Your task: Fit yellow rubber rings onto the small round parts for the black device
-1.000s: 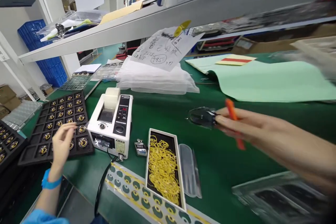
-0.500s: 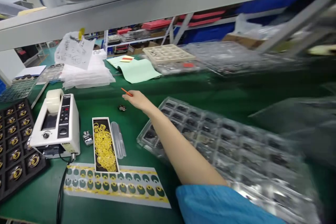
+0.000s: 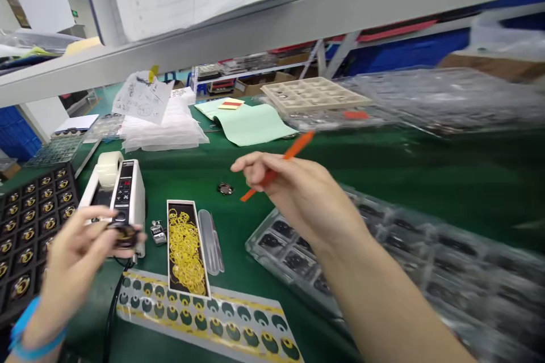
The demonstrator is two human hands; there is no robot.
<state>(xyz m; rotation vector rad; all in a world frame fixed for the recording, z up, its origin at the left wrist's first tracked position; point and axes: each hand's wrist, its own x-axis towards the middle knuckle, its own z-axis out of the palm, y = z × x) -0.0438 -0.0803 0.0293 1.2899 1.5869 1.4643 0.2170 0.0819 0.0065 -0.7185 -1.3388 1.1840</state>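
My left hand [image 3: 74, 261], slightly blurred, pinches a dark round watch-like part [image 3: 124, 236] in front of the tape dispenser [image 3: 135, 195]. A blue band circles that wrist. My right hand [image 3: 304, 193] is raised over the middle of the bench, its fingers closed round a thin orange stick [image 3: 299, 145] whose narrow end points down to the left. Left of this hand, a small round metal part [image 3: 225, 188] lies on the green mat. A white box [image 3: 171, 249] of yellow rings stands between the hands, beside a clear plastic case [image 3: 208, 241].
At the left lies a black tray [image 3: 36, 247] of round parts. A sheet of yellow-edged stickers [image 3: 204, 334] lies in front. Clear compartment trays [image 3: 272, 264] spread under my right forearm. A grey shelf beam [image 3: 264, 28] crosses overhead. A silver counter [image 3: 158, 233] sits beside the box.
My left hand has come into view with the round part. My right hand, holding the orange stick, appears nearer and further right. The view has shifted somewhat.
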